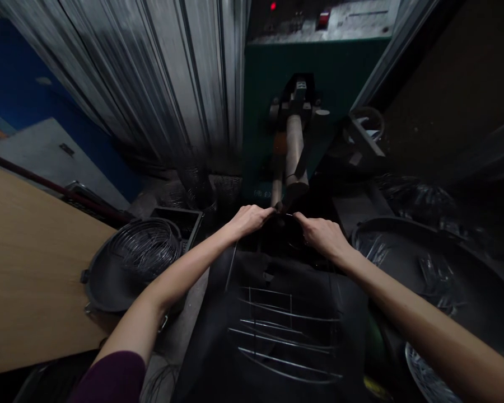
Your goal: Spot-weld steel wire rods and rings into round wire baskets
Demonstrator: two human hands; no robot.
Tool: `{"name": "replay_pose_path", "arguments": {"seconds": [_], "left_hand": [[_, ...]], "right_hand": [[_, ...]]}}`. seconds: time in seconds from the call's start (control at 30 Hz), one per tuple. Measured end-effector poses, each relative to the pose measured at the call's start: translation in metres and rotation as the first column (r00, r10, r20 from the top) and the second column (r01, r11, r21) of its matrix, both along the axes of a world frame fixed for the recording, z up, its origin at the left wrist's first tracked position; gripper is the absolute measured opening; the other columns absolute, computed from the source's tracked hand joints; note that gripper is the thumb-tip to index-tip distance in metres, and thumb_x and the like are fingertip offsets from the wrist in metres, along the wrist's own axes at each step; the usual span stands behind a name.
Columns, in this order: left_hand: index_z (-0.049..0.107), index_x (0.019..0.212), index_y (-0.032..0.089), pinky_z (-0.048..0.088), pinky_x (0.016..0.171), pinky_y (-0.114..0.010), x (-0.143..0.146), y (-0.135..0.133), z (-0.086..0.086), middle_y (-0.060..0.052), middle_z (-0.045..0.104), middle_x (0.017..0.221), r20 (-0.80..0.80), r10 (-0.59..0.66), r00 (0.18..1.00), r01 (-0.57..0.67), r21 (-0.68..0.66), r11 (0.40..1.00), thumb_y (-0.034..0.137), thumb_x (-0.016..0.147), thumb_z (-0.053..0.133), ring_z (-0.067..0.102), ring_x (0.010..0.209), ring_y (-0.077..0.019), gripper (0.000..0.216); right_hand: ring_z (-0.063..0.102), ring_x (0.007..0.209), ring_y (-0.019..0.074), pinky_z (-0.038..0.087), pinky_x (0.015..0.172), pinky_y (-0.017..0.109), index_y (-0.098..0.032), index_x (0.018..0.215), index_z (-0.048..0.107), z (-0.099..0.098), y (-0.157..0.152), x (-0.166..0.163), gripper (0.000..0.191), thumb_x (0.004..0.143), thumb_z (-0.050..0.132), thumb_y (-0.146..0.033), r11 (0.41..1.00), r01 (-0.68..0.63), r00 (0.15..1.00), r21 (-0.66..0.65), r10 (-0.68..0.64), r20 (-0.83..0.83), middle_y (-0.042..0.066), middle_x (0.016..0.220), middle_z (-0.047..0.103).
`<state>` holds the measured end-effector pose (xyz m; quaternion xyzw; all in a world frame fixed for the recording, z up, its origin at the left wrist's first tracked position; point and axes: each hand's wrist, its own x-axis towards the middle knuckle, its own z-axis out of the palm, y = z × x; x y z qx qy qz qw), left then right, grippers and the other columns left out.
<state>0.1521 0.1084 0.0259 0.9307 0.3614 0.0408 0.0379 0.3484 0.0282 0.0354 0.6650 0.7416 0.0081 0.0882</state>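
My left hand (252,220) is closed in a pinch just below and left of the electrode tips of a green spot welder (260,73). On the other side of the tips, my right hand (322,235) also pinches, and a short bright bit of wire shows at its fingertips. Both hands appear to hold the far end of a wire rack (289,338), whose thin rods run back over the dark cloth (210,347) on my lap. Above the hands, the welder's thick cylindrical arm (294,145) points down toward me. Dim light hides the exact contact at the tips.
To the left, a black tub (109,294) holds a heap of wire rings (145,246) beside a wooden board (33,268). On the right, a wide dark tub (479,291) contains small wire pieces (437,274). Corrugated metal sheeting (172,73) stands behind. A red light (273,6) glows on the welder.
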Motion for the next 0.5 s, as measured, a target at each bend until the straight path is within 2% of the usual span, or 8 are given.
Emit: {"name": "replay_pose_path", "arguments": {"seconds": [0.27, 0.5], "left_hand": [[0.051, 0.128, 0.029, 0.044, 0.066, -0.024, 0.002, 0.003, -0.002, -0.006, 0.070, 0.103, -0.017, 0.022, 1.000, -0.022, -0.005, 1.000, 0.021, 0.091, 0.041, 0.067, 0.088, -0.0205, 0.039], [0.057, 0.121, 0.029, 0.045, 0.066, -0.025, 0.003, -0.001, 0.009, -0.006, 0.071, 0.096, -0.020, 0.008, 1.000, -0.008, -0.009, 1.000, 0.027, 0.093, 0.040, 0.067, 0.083, -0.0211, 0.033]], "right_hand": [[0.067, 0.079, 0.0259, 0.037, 0.058, 0.028, -0.022, 0.133, 0.043, 0.003, 0.000, -0.001, 0.045, 0.090, 0.034, -0.015, 1.000, 0.005, 1.000, -0.002, -0.005, -0.008, 0.012, 0.087, 0.069], [0.066, 0.077, 0.0266, 0.038, 0.058, 0.028, -0.022, 0.128, 0.047, -0.001, 0.003, 0.003, 0.040, 0.091, 0.032, -0.016, 1.000, 0.009, 0.999, -0.002, -0.010, -0.052, 0.012, 0.086, 0.068]]}}
